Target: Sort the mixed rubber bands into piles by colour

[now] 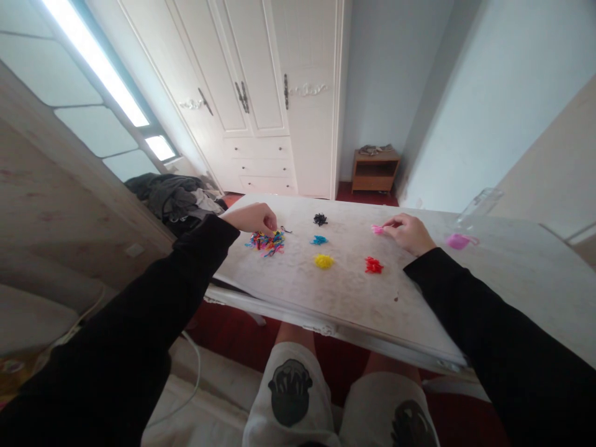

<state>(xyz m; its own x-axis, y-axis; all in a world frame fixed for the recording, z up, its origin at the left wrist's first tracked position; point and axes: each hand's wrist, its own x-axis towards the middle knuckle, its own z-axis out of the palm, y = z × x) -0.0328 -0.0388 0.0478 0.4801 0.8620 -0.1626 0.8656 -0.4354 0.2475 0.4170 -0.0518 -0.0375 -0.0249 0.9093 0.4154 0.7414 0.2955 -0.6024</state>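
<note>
A mixed heap of small coloured bands point(266, 242) lies on the white table point(335, 298) at the left. My left hand point(254, 218) rests over its far edge with fingers pinched down into the heap. My right hand point(408, 232) is at the right, fingertips closed on a small pink pile point(377, 229). Between the hands lie sorted little piles: black point(320, 218), blue point(319, 239), yellow point(324, 261) and red point(373, 266).
A clear jar point(479, 203) lies on its side at the table's right, with a pink lid point(459, 241) beside it. Dark clothes point(174, 195) are heaped left of the table. A white wardrobe point(261, 93) and a wooden nightstand point(375, 169) stand behind.
</note>
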